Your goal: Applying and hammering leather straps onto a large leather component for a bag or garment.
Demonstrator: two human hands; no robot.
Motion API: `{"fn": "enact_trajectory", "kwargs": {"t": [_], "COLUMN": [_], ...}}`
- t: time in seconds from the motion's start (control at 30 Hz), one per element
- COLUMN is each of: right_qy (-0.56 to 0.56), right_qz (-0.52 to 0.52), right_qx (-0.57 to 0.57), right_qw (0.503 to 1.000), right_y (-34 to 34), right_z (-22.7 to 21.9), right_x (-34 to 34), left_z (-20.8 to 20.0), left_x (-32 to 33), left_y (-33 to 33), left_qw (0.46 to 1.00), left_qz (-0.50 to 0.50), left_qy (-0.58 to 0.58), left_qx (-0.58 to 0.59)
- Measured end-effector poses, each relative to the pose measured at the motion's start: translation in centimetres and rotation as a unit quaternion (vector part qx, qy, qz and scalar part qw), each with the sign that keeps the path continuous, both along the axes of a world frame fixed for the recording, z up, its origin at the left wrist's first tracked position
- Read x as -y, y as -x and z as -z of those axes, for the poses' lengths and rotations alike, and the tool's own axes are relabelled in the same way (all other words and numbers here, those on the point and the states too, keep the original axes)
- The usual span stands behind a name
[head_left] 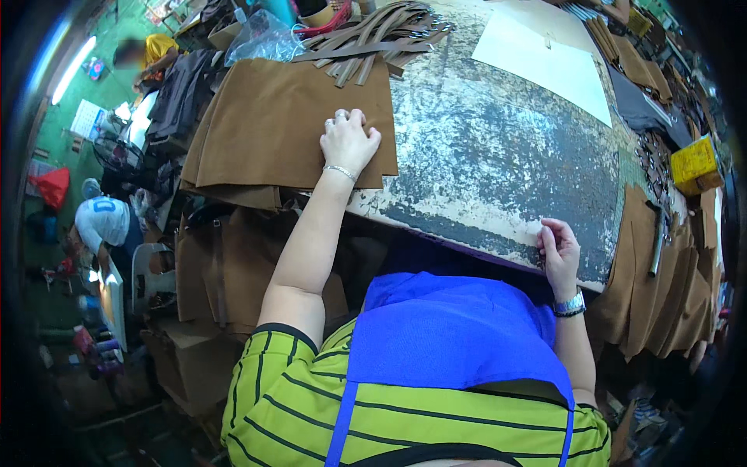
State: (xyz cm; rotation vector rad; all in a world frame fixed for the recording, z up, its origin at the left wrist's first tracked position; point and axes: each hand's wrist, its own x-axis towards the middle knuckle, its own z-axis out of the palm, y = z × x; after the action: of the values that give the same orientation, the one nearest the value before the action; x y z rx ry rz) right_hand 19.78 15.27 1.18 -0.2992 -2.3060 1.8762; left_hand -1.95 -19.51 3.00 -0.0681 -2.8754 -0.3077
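The left hand [348, 146] curls on brown sheets [272, 128] at the left of the tabletop [498, 148], grip unclear; the right hand [559, 253], apart, bends loosely by its near edge, bare room between; a yellow container [695, 166] sits rightward.

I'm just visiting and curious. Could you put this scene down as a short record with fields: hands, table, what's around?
Left hand: on top of brown sheets
Right hand: at the worktable's near edge, loosely curled, nothing visible in it
Table surface: worn, patchy dark and pale
Beyond the brown sheets: heaped straps, clear plastic bag
Table's far side: white sheet
Right side: hanging brown pieces, yellow container
Background left: person in white, person in yellow
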Motion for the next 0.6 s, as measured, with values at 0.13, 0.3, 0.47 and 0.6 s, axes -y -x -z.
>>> {"fn": "enact_trajectory", "kwargs": {"t": [0.13,0.3,0.47,0.6], "right_qy": [-0.068,-0.052,-0.045,-0.051], "right_qz": [0.002,-0.002,-0.004,-0.009], "right_qx": [-0.044,-0.044,-0.045,-0.043], "right_qw": [0.997,0.998,0.998,0.998], "right_y": [1.0,0.8,0.8,0.6], "right_z": [0.3,0.3,0.2,-0.1], "right_x": [0.4,0.0,0.0,-0.2], "left_z": [0.4,0.0,-9.2,-17.1], "left_x": [0.9,7.9,14.1,14.2], "left_y": [1.0,2.8,1.2,0.4], "left_qw": [1.0,0.937,0.798,0.807], "left_qz": [0.002,0.0,-0.083,-0.056], "left_qy": [-0.003,-0.276,-0.475,-0.5], "left_qx": [-0.024,-0.214,-0.361,-0.31]}}
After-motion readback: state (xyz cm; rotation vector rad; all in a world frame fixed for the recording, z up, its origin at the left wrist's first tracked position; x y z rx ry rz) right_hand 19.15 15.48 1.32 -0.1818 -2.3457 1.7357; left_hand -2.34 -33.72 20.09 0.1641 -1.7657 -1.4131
